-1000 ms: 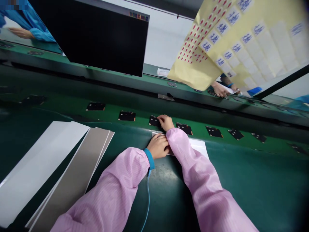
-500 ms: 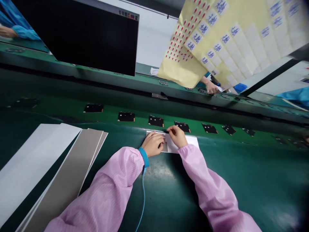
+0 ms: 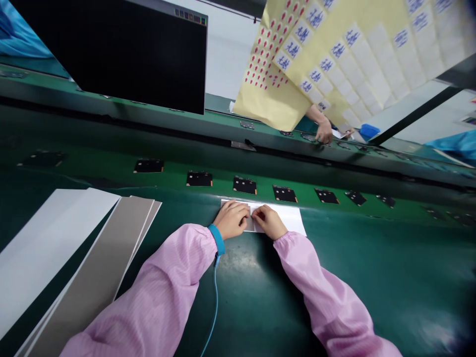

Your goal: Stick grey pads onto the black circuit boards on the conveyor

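A narrow sheet (image 3: 294, 216), grey on its left part and white on its right, lies on the green table just before the belt. My left hand (image 3: 231, 219) rests flat across its left end, fingers stretched over the grey part. A blue wrist strap with a cord circles that wrist. My right hand (image 3: 270, 222) is over the middle of the sheet, thumb and fingers pinched where grey meets white. Whatever is between these fingertips is too small to make out.
Flat black circuit boards (image 3: 244, 185) lie in a row on the green belt beyond. Long white and grey sheets (image 3: 100, 248) are stacked at left. A dark monitor (image 3: 141, 54) and yellow sticker sheets (image 3: 275, 94) hang above. Another person's hand (image 3: 324, 132) is across the line.
My right hand has come down and slightly left, from above the sheet's far edge to its middle. My left hand stays on the sheet. The boards on the belt have shifted right.
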Demonstrator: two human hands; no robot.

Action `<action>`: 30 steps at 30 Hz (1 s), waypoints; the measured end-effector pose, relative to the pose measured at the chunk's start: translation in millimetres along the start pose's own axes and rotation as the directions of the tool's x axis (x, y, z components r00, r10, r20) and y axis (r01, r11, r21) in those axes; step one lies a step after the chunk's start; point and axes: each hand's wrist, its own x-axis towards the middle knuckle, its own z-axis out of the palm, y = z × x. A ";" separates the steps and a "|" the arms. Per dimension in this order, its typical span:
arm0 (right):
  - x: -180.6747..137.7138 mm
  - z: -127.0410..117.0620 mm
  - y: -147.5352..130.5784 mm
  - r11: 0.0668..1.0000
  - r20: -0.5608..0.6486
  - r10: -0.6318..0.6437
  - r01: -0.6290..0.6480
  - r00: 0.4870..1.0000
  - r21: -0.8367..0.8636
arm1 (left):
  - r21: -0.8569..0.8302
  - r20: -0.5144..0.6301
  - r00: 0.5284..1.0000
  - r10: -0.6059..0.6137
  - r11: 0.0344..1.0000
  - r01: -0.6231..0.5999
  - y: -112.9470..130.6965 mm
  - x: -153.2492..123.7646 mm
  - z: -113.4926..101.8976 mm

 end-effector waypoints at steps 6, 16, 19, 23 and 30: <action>2.2 -4.9 2.4 0.996 0.001 -0.083 0.083 0.997 -0.030 | 0.022 0.002 1.000 0.006 1.000 -0.006 0.4 -0.1 -0.7; 119.7 13.3 -60.8 0.987 0.129 -0.116 0.100 0.985 0.129 | 0.112 0.033 0.999 0.004 0.994 -0.008 -1.0 0.9 0.6; 157.5 46.2 -83.8 0.991 0.171 -0.131 0.129 0.977 0.021 | 0.137 0.043 0.999 -0.019 0.990 0.013 -3.5 0.0 3.3; 178.0 67.0 -89.3 0.988 0.152 -0.046 0.067 0.987 -0.138 | 0.150 0.066 0.997 -0.028 0.988 0.017 -4.8 -0.8 3.8; 178.0 60.7 -66.8 0.979 0.187 -0.066 0.099 0.980 -0.176 | 0.152 0.100 0.994 -0.046 0.988 0.030 -0.6 1.9 -1.7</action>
